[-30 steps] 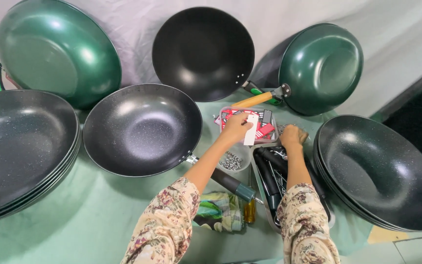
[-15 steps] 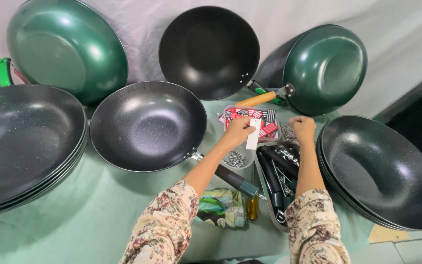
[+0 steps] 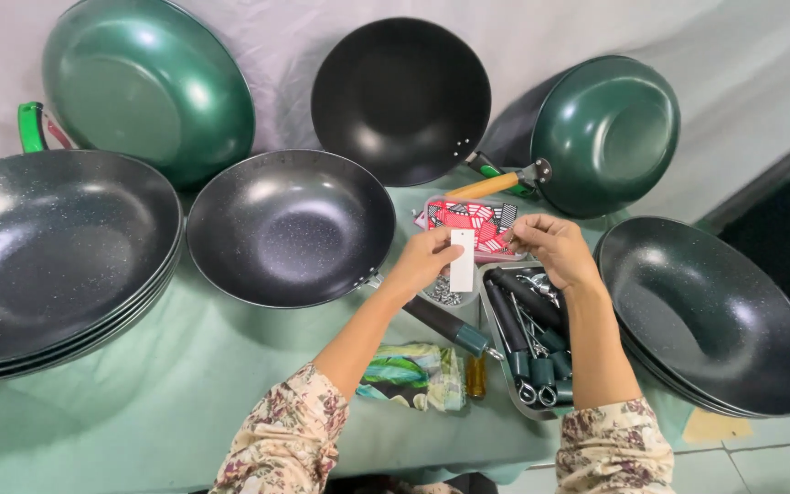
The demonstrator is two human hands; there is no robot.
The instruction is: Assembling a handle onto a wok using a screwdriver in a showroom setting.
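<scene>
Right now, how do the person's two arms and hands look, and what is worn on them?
Both arms wear loose sleeves of pale cloth with a small dark red and green floral print, ending near the elbows. The forearms are bare. The left hand and right hand are bare too: no gloves, and no rings or watch that I can see.

From my feed, both arms wear sleeves in a pale floral print of dusty pink and grey-green sprigs on cream. The cuffs end well short of the left hand (image 3: 422,261) and right hand (image 3: 555,249), leaving both forearms bare, and I see no rings or watch.
</scene>
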